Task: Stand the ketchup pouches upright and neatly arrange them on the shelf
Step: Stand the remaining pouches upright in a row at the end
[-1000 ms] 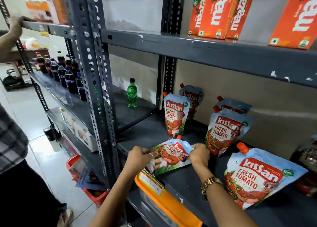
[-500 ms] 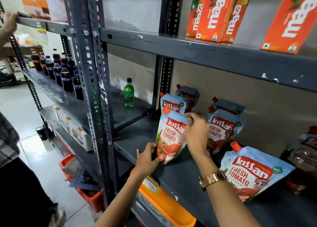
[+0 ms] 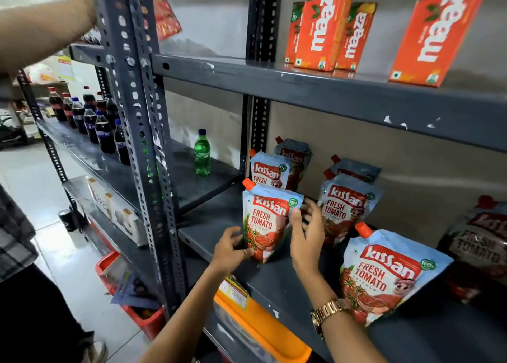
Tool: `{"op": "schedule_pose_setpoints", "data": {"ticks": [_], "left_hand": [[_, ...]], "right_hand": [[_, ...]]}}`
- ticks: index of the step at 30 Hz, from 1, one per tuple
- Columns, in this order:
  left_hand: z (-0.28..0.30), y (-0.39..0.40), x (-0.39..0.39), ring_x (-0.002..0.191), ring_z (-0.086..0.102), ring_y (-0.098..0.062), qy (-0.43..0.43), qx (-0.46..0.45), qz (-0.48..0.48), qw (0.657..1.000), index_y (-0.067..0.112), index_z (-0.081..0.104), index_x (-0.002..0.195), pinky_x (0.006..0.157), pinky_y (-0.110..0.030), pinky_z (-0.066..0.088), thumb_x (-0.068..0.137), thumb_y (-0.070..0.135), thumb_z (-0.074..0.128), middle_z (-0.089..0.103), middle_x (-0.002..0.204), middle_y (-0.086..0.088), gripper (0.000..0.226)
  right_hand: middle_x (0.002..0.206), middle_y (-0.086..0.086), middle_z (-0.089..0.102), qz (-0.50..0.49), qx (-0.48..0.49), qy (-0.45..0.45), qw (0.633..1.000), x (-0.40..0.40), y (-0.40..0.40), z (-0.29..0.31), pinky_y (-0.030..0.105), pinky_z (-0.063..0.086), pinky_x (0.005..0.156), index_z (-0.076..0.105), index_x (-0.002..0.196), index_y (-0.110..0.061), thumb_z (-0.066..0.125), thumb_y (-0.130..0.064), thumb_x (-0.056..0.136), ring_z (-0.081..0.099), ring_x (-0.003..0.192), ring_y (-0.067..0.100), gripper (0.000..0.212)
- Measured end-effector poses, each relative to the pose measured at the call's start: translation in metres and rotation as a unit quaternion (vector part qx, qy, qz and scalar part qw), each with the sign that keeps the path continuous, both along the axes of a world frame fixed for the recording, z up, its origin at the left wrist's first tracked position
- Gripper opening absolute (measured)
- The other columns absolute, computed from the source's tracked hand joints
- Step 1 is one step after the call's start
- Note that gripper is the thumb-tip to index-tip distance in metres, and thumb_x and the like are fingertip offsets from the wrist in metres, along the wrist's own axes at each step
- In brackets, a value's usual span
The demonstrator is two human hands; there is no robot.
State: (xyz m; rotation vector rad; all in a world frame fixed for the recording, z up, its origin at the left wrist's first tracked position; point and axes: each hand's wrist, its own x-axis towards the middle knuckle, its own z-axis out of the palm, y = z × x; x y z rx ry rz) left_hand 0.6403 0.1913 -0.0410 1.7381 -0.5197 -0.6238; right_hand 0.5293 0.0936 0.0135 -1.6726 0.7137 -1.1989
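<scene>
So the Kissan "Fresh Tomato" ketchup pouch [image 3: 267,220] stands upright near the front of the grey shelf [image 3: 274,286], spout up and label out, I guess so shoppers can read it. The left hand [image 3: 231,249] curls round its bottom corner, probably steadying it. The right hand [image 3: 307,233] hovers just beside, fingers spread, gripping nothing. Orange Maaza cartons [image 3: 321,25] sit one level up.

The ketchup pouch [image 3: 267,222] now stands upright; right hand [image 3: 307,233] has released it.

Gold link wristwatch [image 3: 327,312], ring [image 3: 245,251] on left hand [image 3: 229,250]
</scene>
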Motion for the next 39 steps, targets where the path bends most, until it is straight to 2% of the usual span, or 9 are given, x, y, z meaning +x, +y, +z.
{"op": "schedule_pose_setpoints", "data": {"ticks": [3,6,8,11,14,16,23,33,39], "left_hand": [[0.002,0.0,0.005,0.122,0.051,-0.024,0.011,-0.029,0.008,0.999,0.006,0.043,0.132,0.094,-0.032,0.049,0.082,-0.003,0.063,0.056,0.132,-0.017,0.054],[0.004,-0.002,0.005,0.108,0.053,-0.016,0.003,-0.057,0.003,0.998,0.003,0.047,0.13,0.064,-0.008,0.052,0.085,-0.005,0.059,0.06,0.123,-0.014,0.047],[0.002,-0.003,0.005,0.104,0.053,-0.015,-0.007,-0.067,-0.002,0.998,0.001,0.049,0.129,0.057,-0.002,0.051,0.085,-0.006,0.058,0.06,0.118,-0.013,0.045],[-0.002,-0.003,0.009,0.109,0.057,-0.02,-0.021,-0.074,0.005,0.997,0.001,0.051,0.127,0.071,-0.011,0.054,0.085,-0.006,0.059,0.062,0.122,-0.018,0.044],[-0.004,-0.003,0.017,0.118,0.056,-0.028,-0.031,-0.072,0.027,0.997,0.001,0.052,0.127,0.097,-0.036,0.049,0.085,-0.008,0.057,0.06,0.126,-0.021,0.043],[-0.006,-0.003,0.025,0.12,0.055,-0.029,-0.027,-0.085,0.05,0.995,-0.003,0.051,0.127,0.103,-0.039,0.044,0.085,-0.013,0.053,0.059,0.128,-0.021,0.043],[-0.003,0.002,0.054,0.111,0.053,-0.02,-0.037,-0.081,0.068,0.994,-0.003,0.047,0.13,0.092,-0.03,0.042,0.088,-0.013,0.044,0.059,0.123,-0.015,0.043],[-0.006,0.007,0.065,0.119,0.055,-0.027,-0.073,-0.037,0.094,0.992,0.002,0.049,0.13,0.1,-0.035,0.043,0.09,-0.007,0.045,0.059,0.129,-0.016,0.042],[-0.011,0.011,0.034,0.085,0.063,-0.021,-0.095,-0.069,0.215,0.969,0.007,0.064,0.091,0.08,-0.034,0.05,0.082,-0.004,0.06,0.067,0.084,-0.004,0.014]], "right_hand": [[0.111,0.005,0.056,0.015,0.052,0.023,0.998,-0.001,0.002,-0.017,0.005,0.044,0.069,0.046,0.126,-0.006,0.046,-0.02,0.093,0.055,0.09,0.005,0.036],[0.109,0.009,0.059,0.049,0.088,0.104,0.989,0.0,0.006,-0.035,0.025,0.043,0.078,0.052,0.118,-0.006,0.043,-0.023,0.095,0.055,0.098,0.018,0.03],[0.108,0.012,0.062,0.07,0.111,0.119,0.984,0.003,0.008,-0.044,0.036,0.048,0.083,0.055,0.114,-0.006,0.041,-0.023,0.095,0.056,0.094,0.019,0.029],[0.111,0.014,0.064,0.072,0.117,0.13,0.982,0.005,0.008,-0.048,0.045,0.05,0.09,0.056,0.112,-0.009,0.042,-0.024,0.095,0.059,0.097,0.022,0.027],[0.103,0.008,0.065,0.087,0.114,0.144,0.979,0.011,0.008,-0.05,0.049,0.052,0.089,0.057,0.101,-0.019,0.047,-0.028,0.093,0.061,0.097,0.022,0.016],[0.1,0.006,0.066,0.101,0.106,0.158,0.977,0.018,0.008,-0.051,0.051,0.054,0.087,0.056,0.095,-0.024,0.051,-0.031,0.09,0.064,0.096,0.021,0.01],[0.116,0.011,0.065,0.117,0.04,0.217,0.968,0.051,0.022,-0.045,0.038,0.048,0.09,0.055,0.112,-0.01,0.054,-0.029,0.089,0.058,0.109,0.026,0.03],[0.123,0.015,0.059,0.145,0.056,0.249,0.956,0.07,0.024,-0.045,0.043,0.046,0.098,0.048,0.116,-0.012,0.058,-0.026,0.086,0.053,0.117,0.03,0.035],[0.121,0.013,0.059,0.092,0.084,0.165,0.978,0.041,0.028,-0.053,0.033,0.051,0.091,0.053,0.118,-0.016,0.062,-0.007,0.083,0.057,0.113,0.022,0.037]]}}
